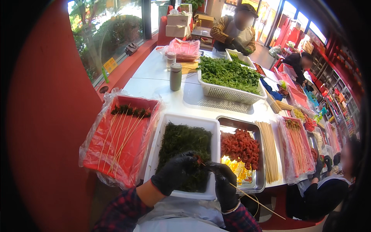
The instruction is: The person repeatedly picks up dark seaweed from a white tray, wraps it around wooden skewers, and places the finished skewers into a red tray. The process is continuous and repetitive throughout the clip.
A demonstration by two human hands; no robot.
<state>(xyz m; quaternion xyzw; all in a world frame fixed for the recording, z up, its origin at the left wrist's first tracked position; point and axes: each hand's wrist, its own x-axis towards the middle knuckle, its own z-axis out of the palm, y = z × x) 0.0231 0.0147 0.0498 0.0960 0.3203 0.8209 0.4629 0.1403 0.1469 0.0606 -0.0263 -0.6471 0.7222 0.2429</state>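
Both my hands wear black gloves and meet over a white plastic tub [216, 130] of dark green shredded greens [185, 139]. My right hand [223, 179] grips a thin wooden skewer [258, 201], whose long end slants down to the right. At the skewer's tip, my left hand [178, 171] pinches a small piece of red meat [199, 160], partly hidden by the fingers. To the right of the tub, a steel tray [259, 185] holds red meat pieces [240, 145], with bright sunlight at its near end. On the left, a red tray [101, 139] lined with clear plastic holds several loaded skewers [130, 111].
Bare skewers [266, 150] lie right of the steel tray, beside another tray of loaded skewers [297, 148]. Further back stand a white basket [229, 94] of leafy greens and a grey-green tumbler [175, 76]. Co-workers sit across [234, 32] and at right [321, 188]. A red wall [52, 116] borders the left.
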